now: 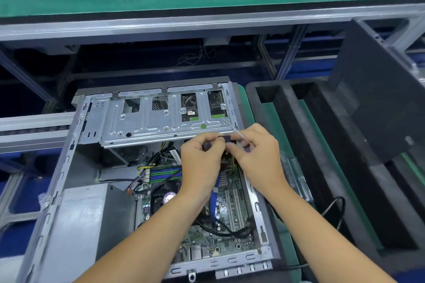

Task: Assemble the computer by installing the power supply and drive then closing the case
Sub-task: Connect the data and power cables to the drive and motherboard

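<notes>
Hard to make out: a small dark connector (224,138), pinched between left hand (202,158) and right hand (255,151), mostly covered by curled fingers; exact shape unclear. A thin pale strip (240,133) poking out above the right hand, blurred. Motherboard (230,204) partly hidden under both forearms. Black side panel (377,99) cut off at the right edge.

Open computer case (62,167) lying flat in the middle of the scene, near the viewer. Grey power supply (85,218) seated in the near-left corner. Metal drive cage (161,119) spanning the far end, with drives seen through cutouts. Black foam tray (296,126) just right of the case.
</notes>
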`<action>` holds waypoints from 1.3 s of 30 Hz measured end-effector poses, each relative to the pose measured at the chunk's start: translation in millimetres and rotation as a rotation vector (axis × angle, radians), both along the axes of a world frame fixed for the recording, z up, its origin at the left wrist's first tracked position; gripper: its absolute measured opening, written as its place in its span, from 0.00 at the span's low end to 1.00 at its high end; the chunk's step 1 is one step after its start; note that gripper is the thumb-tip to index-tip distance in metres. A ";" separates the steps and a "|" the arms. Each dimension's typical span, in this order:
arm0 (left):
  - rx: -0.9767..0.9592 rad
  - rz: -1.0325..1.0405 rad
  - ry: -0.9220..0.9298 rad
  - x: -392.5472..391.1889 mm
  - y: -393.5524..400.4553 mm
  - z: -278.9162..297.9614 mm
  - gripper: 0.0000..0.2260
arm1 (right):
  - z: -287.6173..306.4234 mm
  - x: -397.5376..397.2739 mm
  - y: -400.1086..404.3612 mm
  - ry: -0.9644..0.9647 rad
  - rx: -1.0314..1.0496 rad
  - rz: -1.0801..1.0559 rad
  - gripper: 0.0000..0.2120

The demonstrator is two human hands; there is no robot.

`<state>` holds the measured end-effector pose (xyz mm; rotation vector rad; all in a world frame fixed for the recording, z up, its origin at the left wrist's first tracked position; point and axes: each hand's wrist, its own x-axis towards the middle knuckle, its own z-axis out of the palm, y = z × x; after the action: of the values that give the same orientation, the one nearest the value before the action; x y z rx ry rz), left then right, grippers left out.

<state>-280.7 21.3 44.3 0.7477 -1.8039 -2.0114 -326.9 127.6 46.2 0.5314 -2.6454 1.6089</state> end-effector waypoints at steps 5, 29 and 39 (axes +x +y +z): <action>0.077 -0.040 0.029 -0.4 1.1 2.9 0.11 | -2.4 -5.7 1.1 -0.164 -0.183 0.024 0.14; 0.133 -0.030 -0.156 4.8 -3.7 -9.8 0.06 | -0.6 4.2 0.6 0.025 0.120 -0.014 0.05; 0.162 -0.004 -0.220 0.8 1.9 -13.0 0.06 | 8.0 4.3 -6.5 0.138 0.523 -0.058 0.06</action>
<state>-279.9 23.2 31.4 1.0503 -1.7715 -2.1708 -322.5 121.1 54.2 0.5354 -2.9265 0.8160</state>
